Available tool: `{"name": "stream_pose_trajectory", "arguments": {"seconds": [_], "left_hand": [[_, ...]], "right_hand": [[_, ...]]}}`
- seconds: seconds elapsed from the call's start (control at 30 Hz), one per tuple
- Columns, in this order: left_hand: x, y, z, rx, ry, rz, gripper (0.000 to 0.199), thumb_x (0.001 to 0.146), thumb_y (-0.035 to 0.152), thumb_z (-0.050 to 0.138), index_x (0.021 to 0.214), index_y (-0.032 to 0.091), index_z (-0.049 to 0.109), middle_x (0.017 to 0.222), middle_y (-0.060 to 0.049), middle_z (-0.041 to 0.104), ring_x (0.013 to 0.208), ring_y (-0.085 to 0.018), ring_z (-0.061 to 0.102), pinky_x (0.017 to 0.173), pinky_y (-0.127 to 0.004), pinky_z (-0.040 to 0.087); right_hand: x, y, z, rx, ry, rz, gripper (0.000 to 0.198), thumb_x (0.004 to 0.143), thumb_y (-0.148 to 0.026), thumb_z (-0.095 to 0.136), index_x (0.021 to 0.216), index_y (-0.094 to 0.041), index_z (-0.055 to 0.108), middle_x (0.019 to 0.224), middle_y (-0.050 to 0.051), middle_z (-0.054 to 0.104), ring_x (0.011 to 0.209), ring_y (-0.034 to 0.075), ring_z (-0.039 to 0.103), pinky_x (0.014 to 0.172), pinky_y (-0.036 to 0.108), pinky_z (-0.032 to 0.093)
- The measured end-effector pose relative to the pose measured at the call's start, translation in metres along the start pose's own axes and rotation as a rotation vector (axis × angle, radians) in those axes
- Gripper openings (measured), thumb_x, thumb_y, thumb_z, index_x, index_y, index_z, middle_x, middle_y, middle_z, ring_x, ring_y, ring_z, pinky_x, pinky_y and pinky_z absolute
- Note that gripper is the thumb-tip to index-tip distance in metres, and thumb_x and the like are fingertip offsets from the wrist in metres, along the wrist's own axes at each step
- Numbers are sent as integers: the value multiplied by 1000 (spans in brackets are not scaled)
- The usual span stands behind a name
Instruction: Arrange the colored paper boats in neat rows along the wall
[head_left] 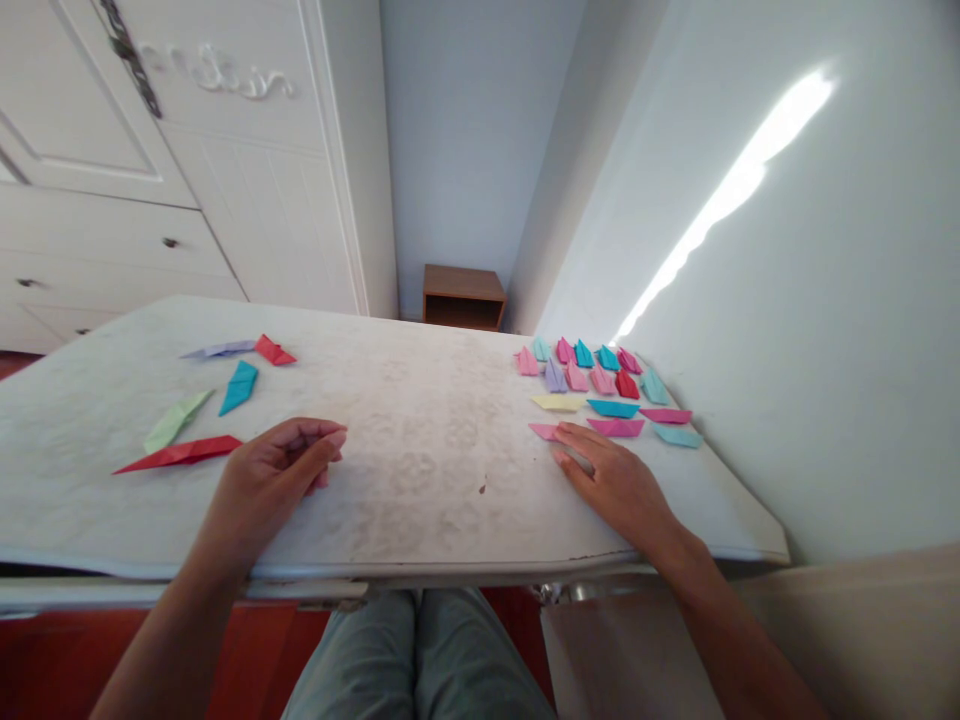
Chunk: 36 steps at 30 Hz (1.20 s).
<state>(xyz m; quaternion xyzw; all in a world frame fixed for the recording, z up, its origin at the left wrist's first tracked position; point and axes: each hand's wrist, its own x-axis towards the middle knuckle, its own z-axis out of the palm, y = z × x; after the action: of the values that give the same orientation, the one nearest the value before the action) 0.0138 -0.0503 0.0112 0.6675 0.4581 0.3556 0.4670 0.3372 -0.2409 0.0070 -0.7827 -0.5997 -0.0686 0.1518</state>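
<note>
Pink paper [541,431] touches the unclenched right hand [611,475]; left hand [279,466] curls, contents hidden.

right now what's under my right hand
Your right hand covers one end of a folded pink paper shape; its pointed left end shows. The palm hides whatever lies beneath it.

A long white table [420,400] is stretching across mid-frame. At centre left, five slender red, blue, green and lilac folded-paper strips [240,387] are lying scattered on it; at centre right, two rows of pointed pink, blue, red and lilac paper shapes [576,377] are sitting behind flat pink, blue and yellow paper strips [613,409]. Over behind it, a white panelled wardrobe [255,180] is standing upper left, a boxy brown shelf [463,283] just above centre.
</note>
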Motion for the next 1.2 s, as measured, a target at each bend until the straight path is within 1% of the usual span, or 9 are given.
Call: {"name": "stream_pose_trajectory", "arguments": {"seconds": [0.3, 0.5, 0.63, 0.8, 0.9, 1.0, 1.1, 1.17, 1.2], "left_hand": [[-3, 8, 1, 6, 21, 0, 35, 73, 49, 70, 91, 18, 67, 63, 1, 58, 53, -11, 49, 47, -19, 39], [-3, 7, 2, 21, 18, -4, 35, 73, 48, 69, 91, 18, 67, 62, 1, 59, 53, -11, 50, 47, -19, 39], [-2, 8, 2, 13, 16, -3, 36, 73, 49, 69, 90, 17, 67, 61, 2, 58, 52, -10, 49, 46, -18, 38], [-3, 11, 2, -34, 6, 11, 37, 72, 49, 70, 89, 16, 66, 65, 0, 60, 52, -10, 50, 45, -19, 39], [-5, 12, 3, -61, 12, 32, 35, 74, 47, 69, 89, 15, 66, 67, -1, 61, 51, -9, 50, 45, -19, 38], [-8, 12, 3, -92, 63, 63, 32, 78, 44, 67, 90, 14, 65, 67, -1, 61, 50, -9, 50, 45, -19, 38], [-10, 8, -7, -69, 183, 120, 29, 80, 41, 63, 90, 15, 64, 68, -1, 61, 51, -10, 51, 47, -20, 40], [-10, 4, -21, 40, 305, 176, 28, 82, 41, 60, 90, 14, 65, 72, -2, 62, 58, -11, 54, 54, -21, 43], [-10, 0, -31, 136, 370, 201, 28, 83, 41, 58, 91, 14, 66, 74, -3, 63, 60, -12, 54, 58, -23, 45]], "right_hand": [[10, -8, 6, -65, 39, -3, 35, 96, -29, 46, 126, -23, 64, 134, 6, 58, 118, 28, 59, 92, 46, 55], [8, -6, 7, -62, 50, -13, 37, 97, -30, 44, 128, -20, 62, 135, 7, 56, 120, 29, 58, 85, 44, 58], [6, -5, 9, -31, 88, -14, 38, 97, -30, 44, 129, -21, 61, 136, 7, 56, 120, 28, 58, 89, 44, 57], [0, -8, 7, 105, 182, -119, 34, 97, -29, 43, 120, -20, 66, 130, 9, 61, 116, 25, 61, 95, 41, 54], [-1, -11, 3, 251, 168, -217, 30, 96, -30, 45, 113, -21, 68, 121, 8, 66, 110, 24, 64, 94, 37, 53], [-2, -14, -1, 358, 113, -259, 23, 96, -32, 48, 101, -22, 69, 105, 7, 71, 96, 21, 67, 86, 32, 54], [-4, -17, -4, 406, 49, -214, 25, 96, -39, 49, 86, -22, 66, 86, 5, 70, 78, 19, 66, 72, 28, 52], [-6, -18, -5, 417, 33, -165, 31, 95, -45, 49, 81, -22, 64, 79, 4, 67, 71, 18, 62, 66, 27, 49], [-7, -18, -5, 418, 30, -147, 33, 95, -47, 48, 79, -22, 63, 77, 4, 66, 68, 18, 61, 65, 26, 48]]}}
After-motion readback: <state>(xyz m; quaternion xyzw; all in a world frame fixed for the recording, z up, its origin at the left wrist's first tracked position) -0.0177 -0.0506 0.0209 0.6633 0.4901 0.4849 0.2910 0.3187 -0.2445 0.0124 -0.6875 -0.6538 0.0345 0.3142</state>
